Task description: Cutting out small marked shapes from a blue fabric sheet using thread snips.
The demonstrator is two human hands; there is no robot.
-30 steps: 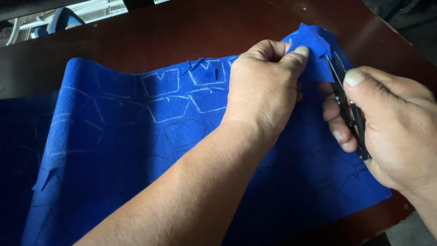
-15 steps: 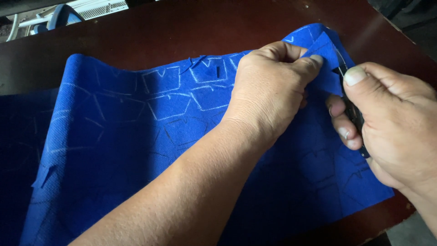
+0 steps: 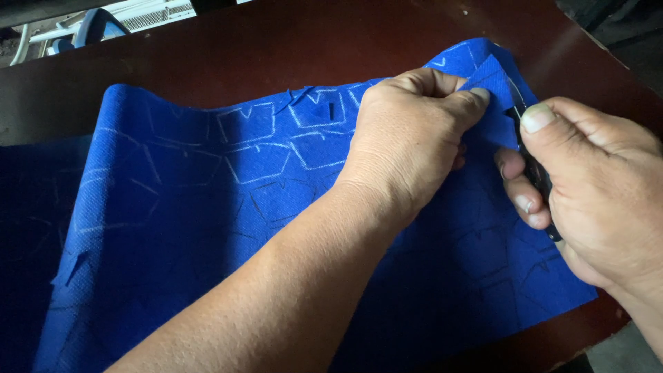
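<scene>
A sheet of blue fabric [image 3: 207,200] marked with white chalk outlines lies over a dark brown table [image 3: 290,48]. My left hand [image 3: 407,145] reaches across it and pinches a raised flap of the fabric [image 3: 492,79] near its far right corner. My right hand [image 3: 594,193] grips dark scissors [image 3: 532,166] just right of that flap, with the blades at the fabric's edge and mostly hidden by my fingers.
Small cuts and loose flaps show in the fabric at the top middle [image 3: 304,97] and lower left [image 3: 72,266]. The table's right edge [image 3: 608,55] falls off close to my right hand. White and blue objects [image 3: 97,24] lie beyond the far left corner.
My left hand has kept its pinch on the flap and shifted slightly. The scissors have closed in on the fabric, and less of the blades shows than before.
</scene>
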